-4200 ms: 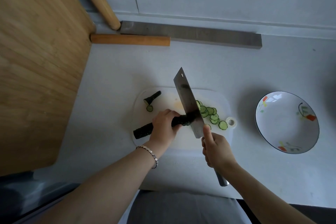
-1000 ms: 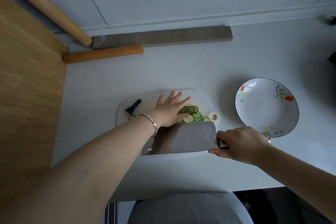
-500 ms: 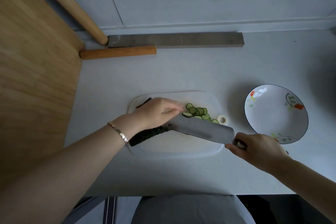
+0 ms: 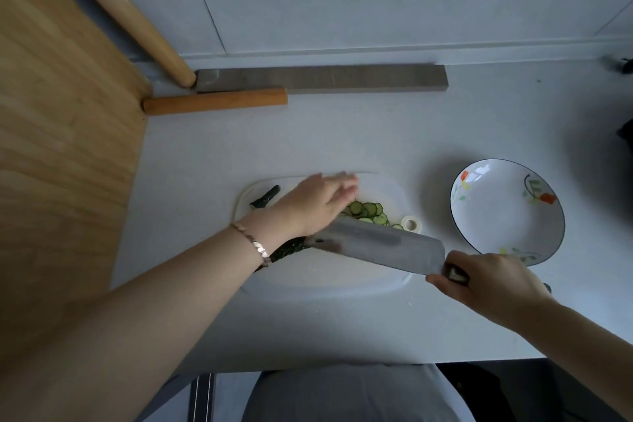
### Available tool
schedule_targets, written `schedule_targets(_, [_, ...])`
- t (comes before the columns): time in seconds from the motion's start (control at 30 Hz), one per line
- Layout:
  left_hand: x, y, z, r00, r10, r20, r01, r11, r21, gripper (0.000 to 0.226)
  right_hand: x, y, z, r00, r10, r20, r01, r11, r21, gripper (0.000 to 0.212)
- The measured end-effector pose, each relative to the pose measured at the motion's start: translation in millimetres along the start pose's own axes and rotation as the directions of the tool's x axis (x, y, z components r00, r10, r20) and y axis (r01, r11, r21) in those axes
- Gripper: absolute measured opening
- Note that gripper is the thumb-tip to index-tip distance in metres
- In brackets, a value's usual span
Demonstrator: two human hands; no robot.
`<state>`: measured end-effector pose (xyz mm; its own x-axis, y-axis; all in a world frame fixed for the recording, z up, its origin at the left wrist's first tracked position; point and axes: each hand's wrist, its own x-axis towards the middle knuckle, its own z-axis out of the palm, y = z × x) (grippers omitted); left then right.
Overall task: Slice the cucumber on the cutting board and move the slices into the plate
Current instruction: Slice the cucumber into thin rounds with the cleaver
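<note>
A white cutting board [image 4: 342, 279] lies on the grey counter. Several green cucumber slices [image 4: 368, 212] are heaped at its far right part. My left hand [image 4: 318, 204] hovers over them with fingers straight, blurred by motion. The uncut dark cucumber [image 4: 289, 250] shows under my left wrist. My right hand [image 4: 489, 281] grips the handle of a cleaver [image 4: 383, 247], whose flat blade lies low across the board next to the slices. A cut-off cucumber end [image 4: 265, 199] rests at the board's far left. The white flowered plate [image 4: 507, 212] stands to the right, with nothing in it.
A small white ring [image 4: 411, 223] sits at the board's right edge. A grey bar [image 4: 322, 78] and two wooden rods [image 4: 215, 100] lie at the back by the wall. A wooden panel [image 4: 61, 147] fills the left. The counter's near edge is close to my body.
My left hand has uncurled and moved right, from beside the uncut cucumber to over the slices. The cleaver stays low on the board, tilted toward the heap.
</note>
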<state>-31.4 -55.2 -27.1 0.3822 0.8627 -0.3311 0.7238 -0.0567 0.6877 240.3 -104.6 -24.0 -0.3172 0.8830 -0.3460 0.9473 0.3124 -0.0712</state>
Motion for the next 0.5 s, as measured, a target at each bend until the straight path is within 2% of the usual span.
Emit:
schedule_targets(0.03, [-4, 1, -6, 0.987, 0.027, -0.158, -0.035, 0.998, -0.047, 0.04, 0, -2, 0, 0.998, 0.055, 0.015, -0.056, 0.995, 0.088, 0.039])
schedule_targets(0.07, [-8, -2, -11, 0.935, 0.048, -0.351, -0.069, 0.996, -0.048, 0.037, 1, -5, 3, 0.995, 0.096, 0.035, -0.101, 0.974, 0.205, 0.041])
schedule_targets(0.13, [-19, -16, -15, 0.732, 0.073, -0.678, -0.066, 0.997, 0.035, 0.033, 4, -17, 7, 0.983, 0.162, 0.089, -0.185, 0.873, 0.451, 0.048])
schedule_targets(0.17, [-26, -23, -13, 0.629, 0.068, -0.774, -0.031, 0.998, 0.062, 0.03, 8, -24, 10, 0.972, 0.189, 0.141, -0.236, 0.808, 0.54, 0.051])
schedule_targets(0.2, [-32, -31, -9, 0.569, 0.046, -0.821, 0.009, 0.998, 0.063, 0.026, 11, -31, 12, 0.952, 0.217, 0.214, -0.305, 0.705, 0.64, 0.052])
schedule_targets(0.23, [-39, -39, -2, 0.556, 0.008, -0.831, 0.05, 0.998, 0.043, 0.023, 15, -39, 14, 0.925, 0.242, 0.291, -0.379, 0.569, 0.73, 0.053])
schedule_targets(0.27, [-43, -47, 8, 0.583, -0.028, -0.812, 0.083, 0.996, 0.025, 0.02, 18, -48, 14, 0.893, 0.254, 0.371, -0.447, 0.427, 0.786, 0.053])
schedule_targets(0.3, [-47, -54, 18, 0.643, -0.056, -0.764, 0.115, 0.993, 0.024, 0.017, 22, -56, 13, 0.865, 0.253, 0.433, -0.497, 0.316, 0.808, 0.053])
schedule_targets(0.33, [-50, -60, 30, 0.713, -0.071, -0.698, 0.144, 0.988, 0.047, 0.017, 24, -64, 14, 0.848, 0.247, 0.469, -0.524, 0.256, 0.813, 0.053])
schedule_targets(0.4, [-52, -66, 50, 0.835, -0.072, -0.546, 0.159, 0.981, 0.112, 0.03, 27, -79, 17, 0.84, 0.233, 0.49, -0.537, 0.236, 0.81, 0.055])
schedule_targets(0.43, [-51, -67, 59, 0.87, -0.056, -0.49, 0.14, 0.981, 0.137, 0.037, 27, -86, 19, 0.84, 0.228, 0.493, -0.538, 0.232, 0.81, 0.055])
schedule_targets(0.5, [-46, -67, 72, 0.888, -0.031, -0.459, 0.114, 0.982, 0.153, 0.041, 27, -98, 22, 0.836, 0.219, 0.503, -0.545, 0.226, 0.807, 0.055])
